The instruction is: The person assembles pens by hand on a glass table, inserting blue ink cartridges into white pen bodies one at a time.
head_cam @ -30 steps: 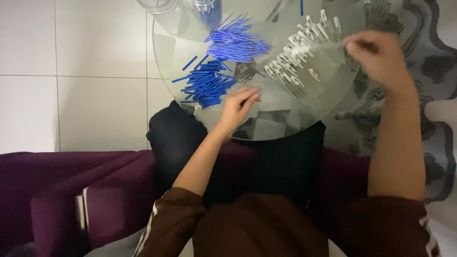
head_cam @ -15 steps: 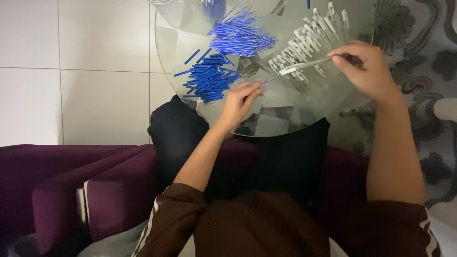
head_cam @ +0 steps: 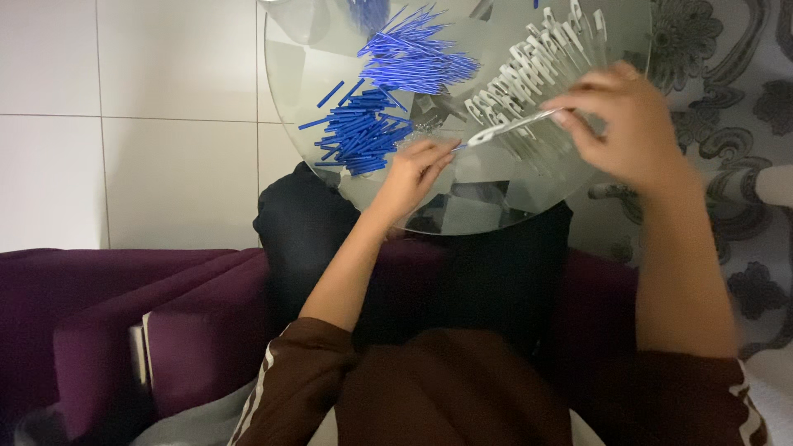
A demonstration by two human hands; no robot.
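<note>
My left hand point(head_cam: 413, 169) rests on the round glass table point(head_cam: 314, 177), fingers pinched on a thin blue stick whose tip points right. My right hand point(head_cam: 624, 124) holds a clear white pen barrel point(head_cam: 516, 128) by its right end, slanted down to the left. The barrel's open end nearly meets the blue stick's tip between the hands. A heap of short blue sticks point(head_cam: 359, 132) lies just left of my left hand. A second fan of longer blue sticks point(head_cam: 417, 58) lies further back. A row of white barrels point(head_cam: 541, 58) lies under my right hand.
The glass table stands over white floor tiles point(head_cam: 124, 107) on the left and a grey patterned rug point(head_cam: 727, 99) on the right. I sit on a purple sofa point(head_cam: 124, 330) with dark trousers under the table. A clear container point(head_cam: 301, 16) stands at the table's far edge.
My right hand lifted one white barrel off the row and carried it left and down toward my left hand. My left hand pinched a blue stick and raised its tip toward the barrel.
</note>
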